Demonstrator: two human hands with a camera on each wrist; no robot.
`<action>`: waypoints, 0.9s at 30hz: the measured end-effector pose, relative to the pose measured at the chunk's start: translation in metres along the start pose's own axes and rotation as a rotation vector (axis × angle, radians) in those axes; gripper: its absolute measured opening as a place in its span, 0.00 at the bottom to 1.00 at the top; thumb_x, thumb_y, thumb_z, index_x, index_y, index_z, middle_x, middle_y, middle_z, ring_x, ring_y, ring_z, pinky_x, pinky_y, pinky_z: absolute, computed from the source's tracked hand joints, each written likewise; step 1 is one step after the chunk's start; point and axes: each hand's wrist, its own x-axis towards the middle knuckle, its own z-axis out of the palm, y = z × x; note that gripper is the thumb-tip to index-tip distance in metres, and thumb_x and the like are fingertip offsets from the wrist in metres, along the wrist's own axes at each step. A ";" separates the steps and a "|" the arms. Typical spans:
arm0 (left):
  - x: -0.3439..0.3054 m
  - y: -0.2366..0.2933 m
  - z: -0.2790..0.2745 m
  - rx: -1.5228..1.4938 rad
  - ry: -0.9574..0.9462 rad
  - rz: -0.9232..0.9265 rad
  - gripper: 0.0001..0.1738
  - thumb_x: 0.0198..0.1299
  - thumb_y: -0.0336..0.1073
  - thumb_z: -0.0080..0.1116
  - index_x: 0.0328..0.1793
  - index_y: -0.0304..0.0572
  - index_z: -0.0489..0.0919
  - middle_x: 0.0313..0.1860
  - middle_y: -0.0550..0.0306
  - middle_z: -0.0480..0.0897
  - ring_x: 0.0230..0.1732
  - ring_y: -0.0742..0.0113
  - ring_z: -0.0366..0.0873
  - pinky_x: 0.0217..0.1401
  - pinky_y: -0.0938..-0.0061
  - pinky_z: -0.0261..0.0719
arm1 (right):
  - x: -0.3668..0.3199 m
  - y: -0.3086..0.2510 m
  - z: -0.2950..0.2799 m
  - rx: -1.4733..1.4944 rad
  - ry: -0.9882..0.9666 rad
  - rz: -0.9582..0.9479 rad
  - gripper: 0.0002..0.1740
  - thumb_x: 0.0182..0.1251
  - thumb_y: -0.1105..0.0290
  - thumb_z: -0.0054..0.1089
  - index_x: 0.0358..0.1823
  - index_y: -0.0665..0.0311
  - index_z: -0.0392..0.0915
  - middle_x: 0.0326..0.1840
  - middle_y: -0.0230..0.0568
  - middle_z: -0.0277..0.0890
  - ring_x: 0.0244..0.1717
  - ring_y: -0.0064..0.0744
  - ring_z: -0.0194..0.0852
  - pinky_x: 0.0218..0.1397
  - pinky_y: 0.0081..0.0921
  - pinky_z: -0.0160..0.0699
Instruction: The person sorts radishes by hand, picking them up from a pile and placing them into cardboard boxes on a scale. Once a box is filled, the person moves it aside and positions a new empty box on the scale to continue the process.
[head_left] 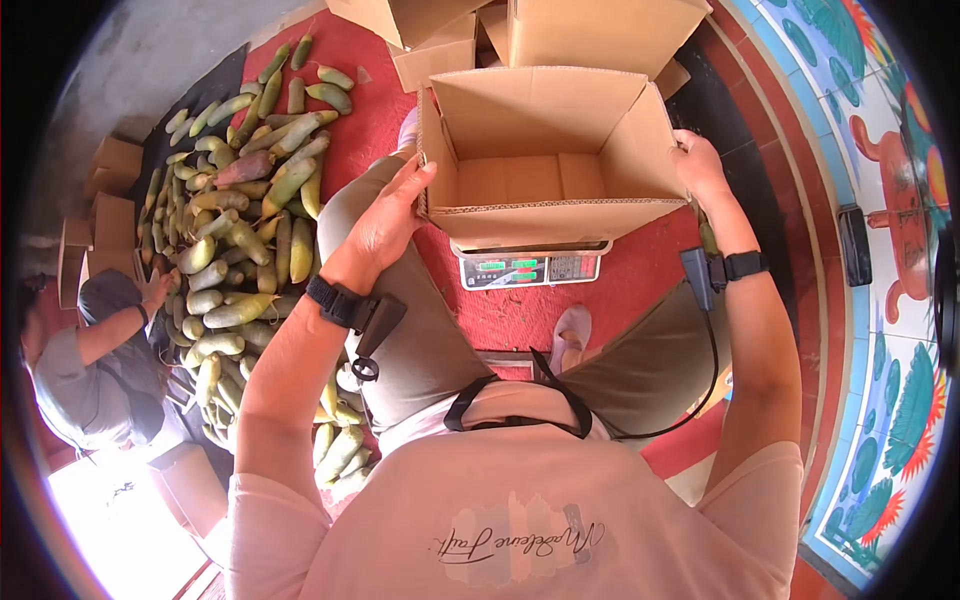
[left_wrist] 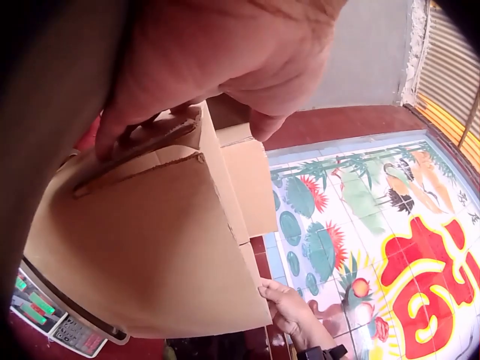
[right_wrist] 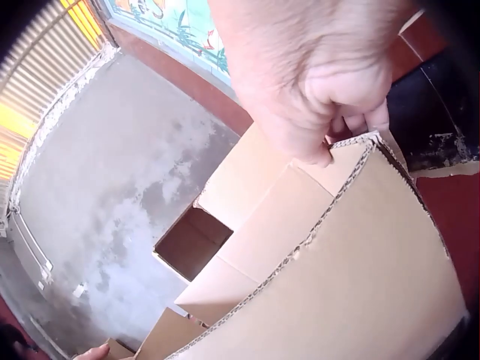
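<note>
An open-topped cardboard box [head_left: 560, 222] is tilted toward the person, its inside bare in the head view. My left hand [head_left: 385, 222] grips its left wall, thumb at the rim. Fingers curl over the wall's top edge in the left wrist view. On the opposite side, my right hand [head_left: 700, 165] pinches the rim; the thumb lies on the inner face in the right wrist view. Directly beneath the box is a digital scale [head_left: 530, 272] with green-lit displays, its platform mostly hidden by the cardboard.
A large heap of long green vegetables [head_left: 240, 230] lies to the left. Another person [head_left: 95, 380] sits beyond it, beside more boxes [head_left: 105, 230]. More cardboard boxes [head_left: 600, 30] are stacked ahead. A painted tile wall [head_left: 880, 420] runs along the right.
</note>
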 end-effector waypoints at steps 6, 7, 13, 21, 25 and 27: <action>0.005 -0.007 -0.006 0.025 0.008 0.010 0.34 0.64 0.49 0.46 0.72 0.41 0.52 0.67 0.57 0.63 0.66 0.67 0.59 0.66 0.70 0.57 | -0.007 0.006 0.004 -0.015 0.063 -0.002 0.23 0.60 0.68 0.51 0.57 0.69 0.68 0.52 0.56 0.72 0.54 0.45 0.71 0.57 0.31 0.66; 0.005 -0.007 -0.006 0.015 -0.014 0.024 0.38 0.63 0.49 0.49 0.72 0.37 0.49 0.68 0.53 0.61 0.68 0.64 0.56 0.68 0.69 0.53 | -0.007 0.007 0.004 -0.047 0.045 -0.015 0.24 0.60 0.67 0.51 0.57 0.69 0.68 0.53 0.56 0.72 0.55 0.46 0.71 0.59 0.31 0.65; 0.011 -0.021 -0.017 0.039 0.108 0.130 0.40 0.63 0.43 0.50 0.72 0.33 0.44 0.69 0.52 0.59 0.68 0.66 0.57 0.68 0.70 0.55 | -0.019 0.004 0.002 -0.097 0.028 -0.043 0.23 0.59 0.69 0.51 0.56 0.72 0.68 0.51 0.56 0.73 0.55 0.47 0.71 0.58 0.30 0.65; 0.006 -0.021 -0.020 0.043 0.094 0.007 0.40 0.62 0.43 0.50 0.73 0.34 0.45 0.69 0.53 0.59 0.69 0.66 0.55 0.69 0.70 0.52 | -0.035 0.004 0.001 0.101 0.000 -0.072 0.20 0.57 0.76 0.47 0.53 0.70 0.72 0.46 0.53 0.76 0.49 0.42 0.76 0.53 0.27 0.69; 0.007 -0.020 -0.018 0.051 0.095 0.009 0.40 0.62 0.42 0.50 0.73 0.35 0.45 0.69 0.53 0.59 0.69 0.67 0.56 0.69 0.70 0.52 | -0.036 0.009 0.006 0.093 0.081 -0.069 0.20 0.57 0.76 0.47 0.53 0.69 0.72 0.46 0.53 0.77 0.48 0.42 0.76 0.53 0.28 0.69; 0.008 -0.020 -0.016 0.062 0.098 0.016 0.39 0.62 0.42 0.50 0.73 0.35 0.46 0.69 0.53 0.59 0.68 0.67 0.56 0.69 0.70 0.53 | -0.033 0.010 0.006 0.074 0.070 -0.092 0.20 0.57 0.75 0.48 0.53 0.68 0.72 0.46 0.53 0.76 0.49 0.43 0.76 0.53 0.29 0.69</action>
